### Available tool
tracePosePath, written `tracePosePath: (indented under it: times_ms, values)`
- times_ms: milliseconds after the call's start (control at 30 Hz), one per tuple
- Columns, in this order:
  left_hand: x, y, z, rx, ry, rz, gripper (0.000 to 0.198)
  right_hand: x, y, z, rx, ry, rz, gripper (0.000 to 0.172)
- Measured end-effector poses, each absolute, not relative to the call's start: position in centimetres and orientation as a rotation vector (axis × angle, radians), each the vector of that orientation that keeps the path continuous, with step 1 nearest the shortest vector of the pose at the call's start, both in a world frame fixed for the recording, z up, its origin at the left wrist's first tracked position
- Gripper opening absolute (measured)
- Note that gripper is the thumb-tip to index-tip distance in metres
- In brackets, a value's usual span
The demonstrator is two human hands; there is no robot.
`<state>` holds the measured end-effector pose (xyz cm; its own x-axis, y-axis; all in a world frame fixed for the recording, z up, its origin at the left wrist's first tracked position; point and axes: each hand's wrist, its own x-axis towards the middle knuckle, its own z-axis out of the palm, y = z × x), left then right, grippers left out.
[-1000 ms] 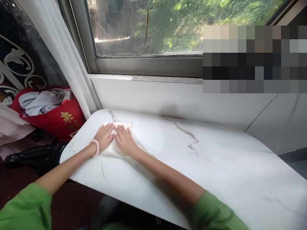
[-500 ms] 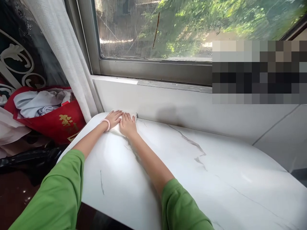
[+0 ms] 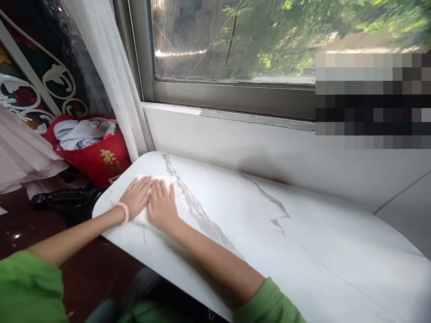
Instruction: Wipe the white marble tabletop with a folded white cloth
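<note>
A thin white cloth (image 3: 143, 217) lies flat on the white marbled table (image 3: 323, 233) near its left end. My left hand (image 3: 136, 197), with a pink beaded band at the wrist, rests palm down on the cloth, fingers stretched out. Beside it, my right hand (image 3: 162, 204) also presses flat on the cloth, its fingers extended and close to the left hand's. Parts of the cloth are hidden under both hands.
A red bag (image 3: 90, 159) with light clothes in it stands left of the table, by a white curtain (image 3: 111, 67). Behind the table runs a white wall (image 3: 202, 134) below a window (image 3: 232, 96). The table's front edge crosses the lower view.
Both hands and the cloth have moved from the table's back edge at the wall towards the front left edge. The view has shifted a little too.
</note>
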<state>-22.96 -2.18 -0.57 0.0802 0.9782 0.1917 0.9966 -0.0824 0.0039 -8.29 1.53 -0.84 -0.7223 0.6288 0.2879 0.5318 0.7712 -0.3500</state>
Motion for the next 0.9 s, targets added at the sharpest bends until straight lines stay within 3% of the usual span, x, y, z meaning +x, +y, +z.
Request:
tracePosePath:
  times_ms: [200,367,633,900]
  values:
    - [-23.8,-13.7,-0.8,-1.983,-2.156,-0.275,0.051,-8.8,-5.1,0.2,-0.446,-2.664,0.497,0.056]
    - [-24.9,-14.9,-0.5,-1.971,-2.219,-0.242,0.05,-9.3,-5.8,0.4,-0.406,-2.654,0.567,0.055]
    - [-28.7,-7.3,0.4,-2.164,-2.132,-0.179,0.053,-12.9,-1.2,-0.8,-0.551,-2.546,0.472,0.057]
    - [-31.0,7.7,0.6,-2.37,-2.045,-0.241,0.051,-16.3,9.5,-1.9,-0.946,-2.444,0.343,0.056]
